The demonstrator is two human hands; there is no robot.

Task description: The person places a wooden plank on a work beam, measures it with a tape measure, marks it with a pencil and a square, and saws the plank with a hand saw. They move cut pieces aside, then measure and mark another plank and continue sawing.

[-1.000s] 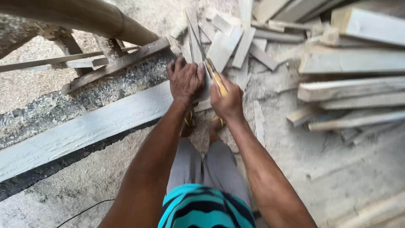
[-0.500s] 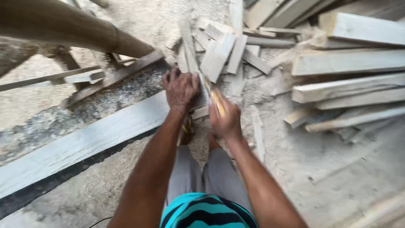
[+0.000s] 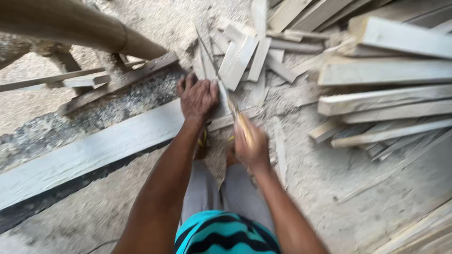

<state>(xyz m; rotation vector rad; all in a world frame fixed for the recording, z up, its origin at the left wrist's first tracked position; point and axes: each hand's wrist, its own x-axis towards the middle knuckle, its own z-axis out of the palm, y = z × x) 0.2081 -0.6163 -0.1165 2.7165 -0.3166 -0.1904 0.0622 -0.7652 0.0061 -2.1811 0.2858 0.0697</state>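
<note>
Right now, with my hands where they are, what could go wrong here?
The left hand presses the upright wood piece right beside the thin blade, so a slip could cut its fingers. The right hand is blurred on the handle, which suggests a fast swing with less control. Feet sit just below the work, and a glancing blade might reach them.

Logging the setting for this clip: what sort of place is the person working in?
Probably an outdoor, ground-level woodworking spot. Rough-cut planks are stacked on dusty ground, short offcuts lie scattered ahead, and a bamboo pole crosses overhead. The left hand steadies wood; the right hand grips a blurred tool.
</note>
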